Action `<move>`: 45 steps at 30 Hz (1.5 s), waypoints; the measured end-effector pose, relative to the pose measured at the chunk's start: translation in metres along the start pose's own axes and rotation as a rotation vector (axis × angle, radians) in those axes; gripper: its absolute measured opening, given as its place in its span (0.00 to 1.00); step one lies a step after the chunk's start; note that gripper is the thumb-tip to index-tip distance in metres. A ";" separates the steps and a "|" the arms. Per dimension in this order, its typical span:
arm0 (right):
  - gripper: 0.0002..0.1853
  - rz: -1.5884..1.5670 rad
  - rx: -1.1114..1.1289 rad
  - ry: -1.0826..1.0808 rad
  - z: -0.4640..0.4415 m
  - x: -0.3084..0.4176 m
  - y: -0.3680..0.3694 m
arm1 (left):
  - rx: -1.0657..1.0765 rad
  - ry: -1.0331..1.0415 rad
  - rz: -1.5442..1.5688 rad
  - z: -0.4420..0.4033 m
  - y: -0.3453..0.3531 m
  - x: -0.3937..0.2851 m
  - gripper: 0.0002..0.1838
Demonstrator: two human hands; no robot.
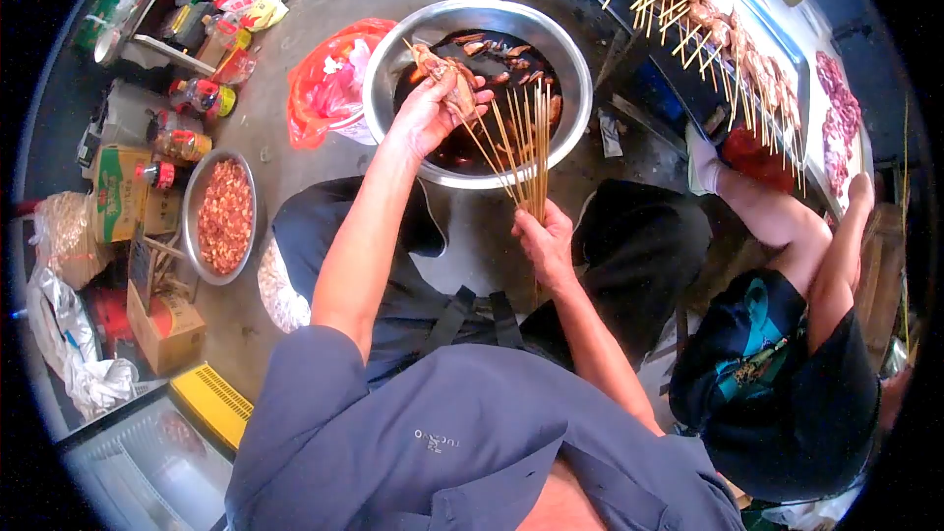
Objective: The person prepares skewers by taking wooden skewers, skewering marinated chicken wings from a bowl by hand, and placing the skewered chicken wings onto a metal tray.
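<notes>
My left hand [429, 113] is closed around a piece of marinated meat [458, 98], held over a large steel basin [379, 59]. Dark liquid [472, 152] with more meat pieces [511, 57] lies in the basin. A bundle of bamboo skewers [537, 147] is gripped in my right hand [546, 239], just in front of the basin's near rim, fanned upward. One or two skewers slant from that bundle to the meat in my left hand; whether they pierce it is hidden by my fingers.
A tray [806, 108] of skewered meat stands upper right, beside red meat pieces [837, 128]. A seated person [787, 364] is at my right. Left are a red plastic bag [305, 88], a bowl of diced meat [224, 216], bottles [202, 96] and cardboard boxes [162, 329].
</notes>
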State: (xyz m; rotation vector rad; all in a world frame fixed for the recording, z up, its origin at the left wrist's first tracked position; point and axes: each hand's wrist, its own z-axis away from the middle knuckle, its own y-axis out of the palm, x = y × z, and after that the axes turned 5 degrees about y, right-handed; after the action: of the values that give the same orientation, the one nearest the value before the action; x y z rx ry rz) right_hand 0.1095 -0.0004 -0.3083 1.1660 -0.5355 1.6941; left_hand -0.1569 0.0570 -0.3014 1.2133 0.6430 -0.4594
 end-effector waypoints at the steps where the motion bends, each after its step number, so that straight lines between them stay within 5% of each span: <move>1: 0.04 -0.001 0.014 -0.006 -0.001 -0.001 -0.001 | 0.002 -0.002 0.000 0.000 0.003 0.000 0.16; 33: 0.05 -0.016 -0.072 -0.030 -0.007 -0.022 0.000 | -0.105 0.054 -0.177 0.008 0.028 0.042 0.11; 45: 0.08 0.133 -0.085 -0.094 -0.009 -0.025 -0.002 | -0.096 0.226 -0.193 0.001 0.021 0.017 0.12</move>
State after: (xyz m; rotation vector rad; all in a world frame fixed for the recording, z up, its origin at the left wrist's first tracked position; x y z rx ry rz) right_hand 0.1094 -0.0045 -0.3349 1.1743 -0.7503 1.7170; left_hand -0.1308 0.0627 -0.2977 1.1250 0.9710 -0.4500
